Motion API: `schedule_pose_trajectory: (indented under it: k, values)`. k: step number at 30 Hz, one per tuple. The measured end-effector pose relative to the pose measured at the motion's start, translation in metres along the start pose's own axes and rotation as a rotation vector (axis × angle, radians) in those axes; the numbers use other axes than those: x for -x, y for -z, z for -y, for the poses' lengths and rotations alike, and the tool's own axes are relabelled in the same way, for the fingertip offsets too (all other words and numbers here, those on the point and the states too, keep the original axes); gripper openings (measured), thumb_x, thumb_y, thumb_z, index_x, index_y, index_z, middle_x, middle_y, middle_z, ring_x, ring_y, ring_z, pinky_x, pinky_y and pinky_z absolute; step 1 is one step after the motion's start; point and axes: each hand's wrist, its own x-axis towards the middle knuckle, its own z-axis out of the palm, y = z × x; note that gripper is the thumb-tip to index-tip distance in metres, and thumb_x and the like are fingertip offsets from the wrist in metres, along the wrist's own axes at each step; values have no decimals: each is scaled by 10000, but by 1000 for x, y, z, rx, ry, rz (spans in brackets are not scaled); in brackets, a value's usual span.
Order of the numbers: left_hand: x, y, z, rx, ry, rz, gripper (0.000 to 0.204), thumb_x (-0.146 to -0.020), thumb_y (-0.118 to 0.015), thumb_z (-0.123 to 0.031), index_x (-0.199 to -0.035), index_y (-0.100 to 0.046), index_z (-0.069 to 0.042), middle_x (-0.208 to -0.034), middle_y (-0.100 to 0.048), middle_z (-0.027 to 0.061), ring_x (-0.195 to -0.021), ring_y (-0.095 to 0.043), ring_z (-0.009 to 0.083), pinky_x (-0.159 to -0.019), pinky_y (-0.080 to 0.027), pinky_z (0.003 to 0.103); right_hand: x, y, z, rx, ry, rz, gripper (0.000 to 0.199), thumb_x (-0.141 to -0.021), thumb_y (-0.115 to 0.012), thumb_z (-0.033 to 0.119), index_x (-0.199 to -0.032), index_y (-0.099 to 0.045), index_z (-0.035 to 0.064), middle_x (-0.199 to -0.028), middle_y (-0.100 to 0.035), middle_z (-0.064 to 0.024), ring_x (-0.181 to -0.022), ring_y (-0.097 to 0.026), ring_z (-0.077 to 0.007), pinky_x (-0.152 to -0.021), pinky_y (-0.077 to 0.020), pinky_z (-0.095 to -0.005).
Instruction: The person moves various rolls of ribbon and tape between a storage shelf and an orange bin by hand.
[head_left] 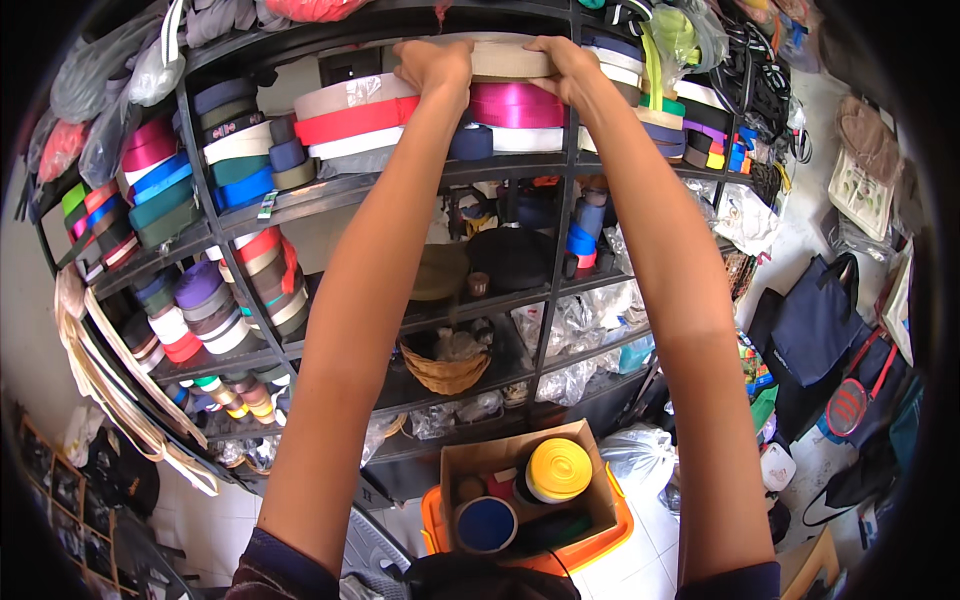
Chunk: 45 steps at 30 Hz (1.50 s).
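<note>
A wide beige webbing roll is held at the top centre of the frame between the left hand and the right hand, with one end gripped by each. It is seen directly above a magenta ribbon roll, which sits on a white roll on the upper level of the black shelf rack. As far as can be judged, the grasp has been secured, while the roll has not been parted from its place over the stack; whether it is being set down or taken off cannot be told. At the lower centre, a yellow roll and a blue-topped roll are already contained in a cardboard box, which is set in an orange tub. Most fingertips are hidden behind the roll, and any gap beneath it cannot be made out. The middle shelves are partly covered by the forearms, the dark items in the box are hard to identify, and the frame's edges are cut off by the black fisheye rim.
</note>
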Motion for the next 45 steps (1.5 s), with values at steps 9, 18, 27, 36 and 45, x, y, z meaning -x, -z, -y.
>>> schedule_pose_trajectory:
  k: [9, 18, 27, 36, 45]
  values:
    - [99, 99, 55, 409, -296, 285, 740, -731, -745, -4, -1344, -329, -26, -1350, -406, 202, -1124, -544, 272, -904, -506, 377, 51, 74, -50, 80, 75, 323, 547, -838, -718, 309, -1250, -549, -8, -1159, -622, -134, -1025, -612, -215, -920, -463, -336]
    - [216, 209, 62, 535, -89, 462, 797, -828, -620, 86, -1466, -158, -39, -1477, -265, 181, -1297, -406, 277, -1055, -382, 381, 209, 118, -87, 4, 286, 152, 447, -843, -720, 219, -1193, -585, -24, -1083, -653, -111, -951, -627, -167, -845, -486, -288]
    - [271, 259, 64, 237, 2, 563, 581, -960, -535, -117, -1455, -264, 21, -1388, -437, 143, -1276, -429, 206, -1065, -323, 323, 301, 172, -124, 54, 190, 131, 361, -782, -760, 58, -1106, -619, -20, -985, -680, -67, -855, -620, -107, -792, -485, -248]
    - [292, 296, 85, 305, 455, 715, 440, -1012, -467, -270, -1344, -434, 18, -1175, -582, 80, -1075, -524, 131, -945, -405, 264, 338, 190, -104, 272, 61, 277, 396, -703, -822, 29, -1053, -650, -38, -918, -701, -82, -822, -654, -117, -755, -528, -268]
    - [311, 307, 72, 212, 419, 862, 443, -862, -683, -124, -1248, -531, 33, -1075, -641, 77, -958, -588, 125, -860, -465, 269, 359, 198, -88, 449, 52, 486, 338, -741, -808, 55, -1029, -648, -23, -904, -677, -41, -825, -616, -83, -742, -488, -239]
